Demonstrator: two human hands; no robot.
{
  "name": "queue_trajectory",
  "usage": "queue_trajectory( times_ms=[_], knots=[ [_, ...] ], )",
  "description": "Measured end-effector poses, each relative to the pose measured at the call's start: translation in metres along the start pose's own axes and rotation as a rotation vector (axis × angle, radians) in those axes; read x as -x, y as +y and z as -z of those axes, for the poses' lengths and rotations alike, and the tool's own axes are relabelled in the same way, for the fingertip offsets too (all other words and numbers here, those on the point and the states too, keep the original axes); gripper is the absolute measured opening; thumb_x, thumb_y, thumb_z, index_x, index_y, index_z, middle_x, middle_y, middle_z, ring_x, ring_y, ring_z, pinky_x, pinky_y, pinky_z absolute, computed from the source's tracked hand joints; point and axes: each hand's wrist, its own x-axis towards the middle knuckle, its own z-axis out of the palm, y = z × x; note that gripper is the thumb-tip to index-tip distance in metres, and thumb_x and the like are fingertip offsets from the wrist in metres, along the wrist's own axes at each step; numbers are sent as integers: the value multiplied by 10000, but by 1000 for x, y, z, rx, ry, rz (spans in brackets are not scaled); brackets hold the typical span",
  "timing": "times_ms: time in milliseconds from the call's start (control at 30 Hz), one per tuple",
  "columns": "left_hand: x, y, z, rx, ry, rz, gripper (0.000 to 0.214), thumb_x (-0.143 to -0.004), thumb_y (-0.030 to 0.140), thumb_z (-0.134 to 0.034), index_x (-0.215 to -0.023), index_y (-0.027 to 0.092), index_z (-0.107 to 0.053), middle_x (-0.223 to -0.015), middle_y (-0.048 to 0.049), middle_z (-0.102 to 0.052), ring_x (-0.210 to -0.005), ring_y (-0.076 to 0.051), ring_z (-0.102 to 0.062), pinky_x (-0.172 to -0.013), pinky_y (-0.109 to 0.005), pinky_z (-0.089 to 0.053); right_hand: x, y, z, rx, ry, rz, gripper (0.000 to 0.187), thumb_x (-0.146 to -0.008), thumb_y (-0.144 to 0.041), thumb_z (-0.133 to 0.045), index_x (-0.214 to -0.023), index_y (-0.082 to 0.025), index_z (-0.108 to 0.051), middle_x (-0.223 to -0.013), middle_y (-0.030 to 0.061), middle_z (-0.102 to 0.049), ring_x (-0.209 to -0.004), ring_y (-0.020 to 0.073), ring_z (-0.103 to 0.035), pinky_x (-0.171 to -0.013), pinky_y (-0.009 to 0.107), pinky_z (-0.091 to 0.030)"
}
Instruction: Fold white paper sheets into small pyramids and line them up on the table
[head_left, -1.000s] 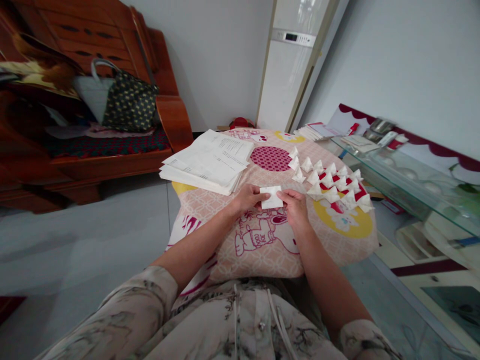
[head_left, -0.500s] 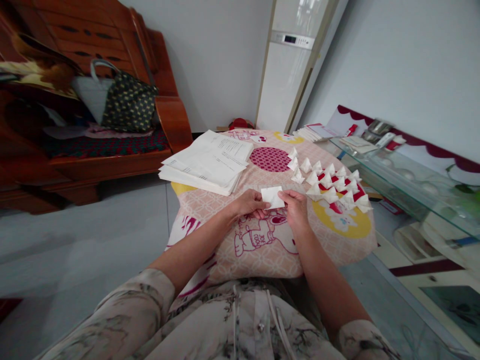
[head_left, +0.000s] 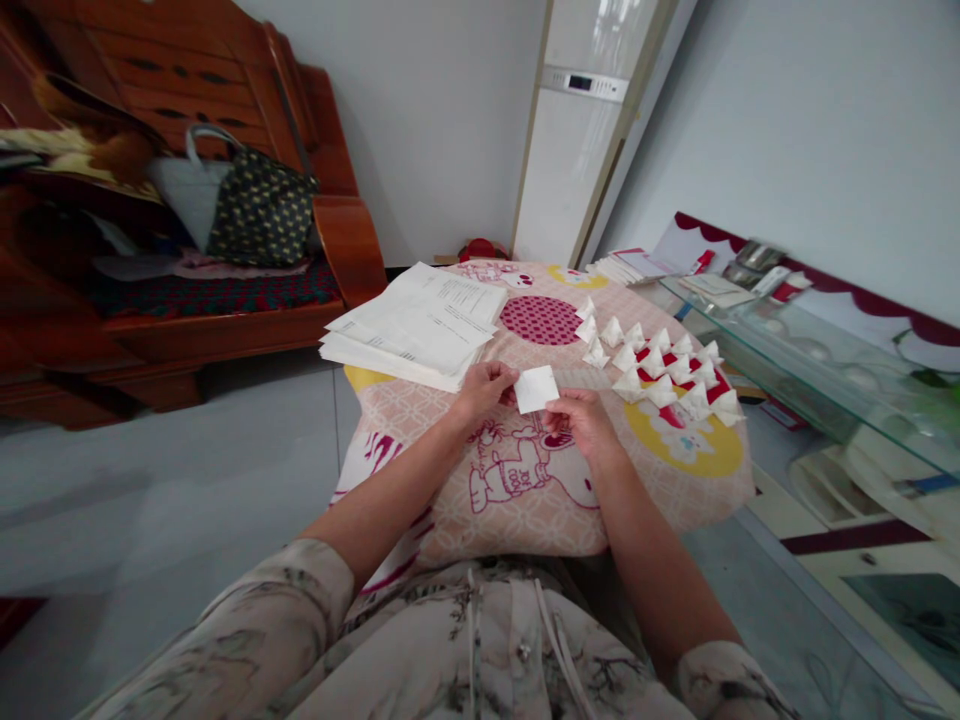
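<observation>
A small square of folded white paper [head_left: 535,389] is held just above the patterned tablecloth [head_left: 442,440]. My left hand [head_left: 486,390] pinches its left edge, and my right hand [head_left: 581,415] grips its lower right corner. Beyond my left hand lies a stack of printed paper sheets [head_left: 427,320]. Several pointed folded paper pieces [head_left: 660,365] stand in rows to the right of my right hand, some of them over a red patch. The fingers of both hands are partly hidden behind one another and the paper.
A glass shelf [head_left: 817,360] with small items runs along the table's right side. More papers [head_left: 630,265] lie at the table's far edge. On the left stands a wooden bench [head_left: 360,240] with bags on it. A tall white air conditioner [head_left: 562,150] stands behind.
The paper square has turned and shifted slightly left. My left hand has moved up to its left edge, and my right hand has slid down to its lower corner.
</observation>
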Motion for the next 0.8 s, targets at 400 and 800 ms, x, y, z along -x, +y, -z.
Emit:
queue_trajectory(
  times_ms=[400,800],
  knots=[
    [-5,4,11,-177,-11,-79,283,-787,360,-720,-678,153,-561,-507,35,-553,-447,-74,-497,-468,-194,-378,5,-6,3,118,-154,-87,282,-662,-402,-770,-640,-125,-719,-548,50,-697,-382,103,-569,-382,181,-447],
    [-18,6,-1,-779,-81,-538,214,-843,111,-522,-974,123,-690,-958,-83,-712,-846,-160,-618,-783,-268,-474,17,6,-20,-144,108,-214,162,-787,-192,-636,-640,-129,-658,-542,66,-684,-374,138,-582,-361,234,-500]
  ],
)
